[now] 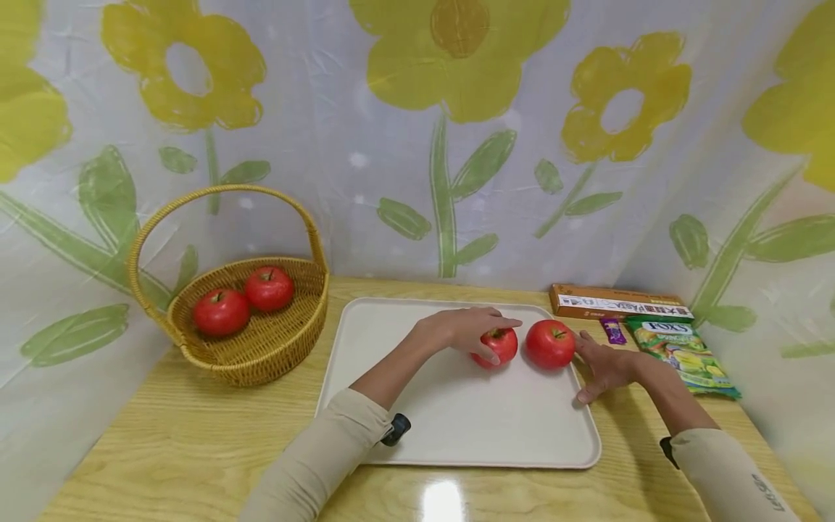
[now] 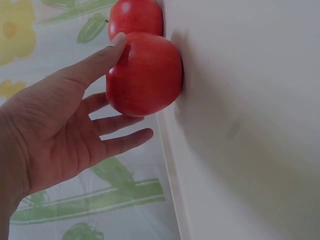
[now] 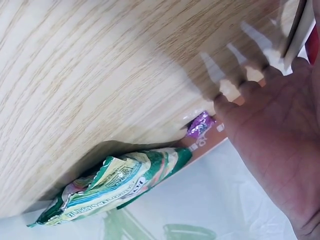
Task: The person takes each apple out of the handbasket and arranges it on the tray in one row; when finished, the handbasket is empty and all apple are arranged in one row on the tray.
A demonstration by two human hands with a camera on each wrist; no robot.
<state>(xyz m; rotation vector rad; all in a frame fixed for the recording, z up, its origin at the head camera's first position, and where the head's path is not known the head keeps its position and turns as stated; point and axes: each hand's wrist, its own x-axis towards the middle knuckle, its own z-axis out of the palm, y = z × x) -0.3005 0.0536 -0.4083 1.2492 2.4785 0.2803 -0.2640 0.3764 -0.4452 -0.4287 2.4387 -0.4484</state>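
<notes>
Two red apples sit on a white tray. My left hand spreads over the left apple. In the left wrist view its thumb lies against that apple, while the lower fingers stretch out straight beneath it and other fingertips are hidden behind. Close on the right is the second apple. My right hand stands at the tray's right edge with fingers spread. Its upper fingertips are right at the second apple's side and its thumb is low by the tray rim.
A wicker basket with a tall handle holds two apples at the left. Behind my right hand lie an orange-brown pasta box, a small purple-wrapped sweet and a green FOX'S bag. A flowered curtain borders the wooden table.
</notes>
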